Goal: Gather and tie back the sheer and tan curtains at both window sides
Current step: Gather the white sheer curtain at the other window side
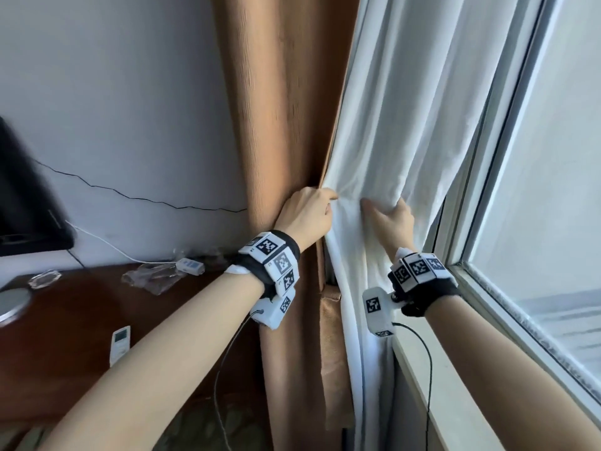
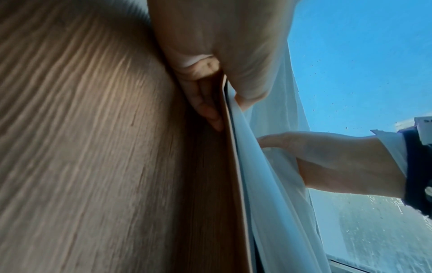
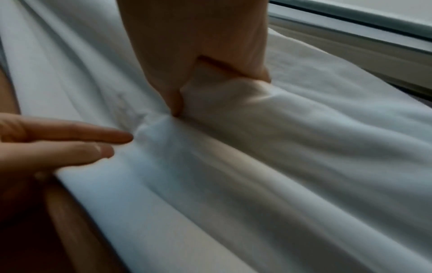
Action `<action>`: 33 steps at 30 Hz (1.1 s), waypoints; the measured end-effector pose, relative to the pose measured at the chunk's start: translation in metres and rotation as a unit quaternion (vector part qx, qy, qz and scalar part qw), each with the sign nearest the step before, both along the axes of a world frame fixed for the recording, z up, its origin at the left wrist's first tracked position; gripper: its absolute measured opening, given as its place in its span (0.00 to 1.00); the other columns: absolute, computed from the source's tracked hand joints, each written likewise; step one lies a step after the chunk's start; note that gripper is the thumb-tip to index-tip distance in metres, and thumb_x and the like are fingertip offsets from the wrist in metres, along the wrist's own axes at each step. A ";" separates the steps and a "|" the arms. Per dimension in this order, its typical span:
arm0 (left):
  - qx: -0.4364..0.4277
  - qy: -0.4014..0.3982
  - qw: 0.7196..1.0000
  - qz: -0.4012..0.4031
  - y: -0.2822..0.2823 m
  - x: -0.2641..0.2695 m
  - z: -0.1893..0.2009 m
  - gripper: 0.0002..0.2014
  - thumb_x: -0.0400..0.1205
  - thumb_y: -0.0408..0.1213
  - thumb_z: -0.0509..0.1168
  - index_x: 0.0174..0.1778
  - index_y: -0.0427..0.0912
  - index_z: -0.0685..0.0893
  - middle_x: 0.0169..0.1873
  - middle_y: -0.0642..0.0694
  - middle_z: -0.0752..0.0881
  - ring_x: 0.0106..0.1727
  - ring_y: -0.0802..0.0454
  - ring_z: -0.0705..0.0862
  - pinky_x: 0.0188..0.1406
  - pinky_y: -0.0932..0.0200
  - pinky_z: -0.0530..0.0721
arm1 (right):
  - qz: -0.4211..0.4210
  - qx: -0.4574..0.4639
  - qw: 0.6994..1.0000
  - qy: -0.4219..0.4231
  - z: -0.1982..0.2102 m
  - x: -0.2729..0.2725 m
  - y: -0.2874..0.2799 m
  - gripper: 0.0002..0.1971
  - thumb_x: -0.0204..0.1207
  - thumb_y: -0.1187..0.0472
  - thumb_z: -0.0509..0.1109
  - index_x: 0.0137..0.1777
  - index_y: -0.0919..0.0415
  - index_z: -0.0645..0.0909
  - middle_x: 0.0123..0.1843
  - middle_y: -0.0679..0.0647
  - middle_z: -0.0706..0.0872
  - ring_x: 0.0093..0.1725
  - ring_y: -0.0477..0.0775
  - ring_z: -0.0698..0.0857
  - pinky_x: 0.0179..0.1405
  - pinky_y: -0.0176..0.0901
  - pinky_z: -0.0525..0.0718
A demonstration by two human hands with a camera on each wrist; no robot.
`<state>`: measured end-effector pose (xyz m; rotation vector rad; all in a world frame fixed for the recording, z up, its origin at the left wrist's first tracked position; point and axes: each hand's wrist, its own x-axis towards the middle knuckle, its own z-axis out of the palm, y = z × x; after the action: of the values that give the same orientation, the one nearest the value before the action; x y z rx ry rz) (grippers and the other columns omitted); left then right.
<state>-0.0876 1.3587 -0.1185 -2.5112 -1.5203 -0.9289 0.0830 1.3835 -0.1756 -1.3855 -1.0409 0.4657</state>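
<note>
The tan curtain (image 1: 276, 125) hangs in the middle, with the white sheer curtain (image 1: 396, 118) to its right against the window. My left hand (image 1: 309, 209) is at the seam between them. In the left wrist view its fingers (image 2: 205, 99) lie behind the tan curtain's edge (image 2: 233, 166) and the thumb presses from the sheer (image 2: 275, 203) side, pinching both edges. My right hand (image 1: 390, 216) grips a bunched fold of sheer (image 3: 233, 96), the fabric wrapped between thumb and fingers (image 3: 173, 92). Two left fingers (image 3: 70, 144) touch the sheer beside it.
The window pane (image 1: 536, 190) and white sill (image 1: 455, 369) are on the right. A dark wooden desk (image 1: 81, 336) at lower left holds a white remote (image 1: 119, 345), a white adapter (image 1: 190, 265) and crumpled plastic. A black screen (image 1: 26, 196) stands at far left.
</note>
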 end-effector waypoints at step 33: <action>-0.048 -0.066 0.997 -0.014 -0.012 0.019 0.007 0.19 0.83 0.49 0.58 0.56 0.39 0.85 0.50 0.35 0.88 0.54 0.36 0.86 0.53 0.49 0.84 | 0.171 0.114 0.860 -0.468 -0.004 -0.023 -0.040 0.29 0.75 0.64 0.65 0.77 0.67 0.67 0.81 0.65 0.65 0.83 0.63 0.59 0.80 0.54 0.62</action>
<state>-0.0689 1.3462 -0.1116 -2.5918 -1.6070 -1.0717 0.0602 1.3435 -0.1798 -1.2004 -2.0832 -0.1369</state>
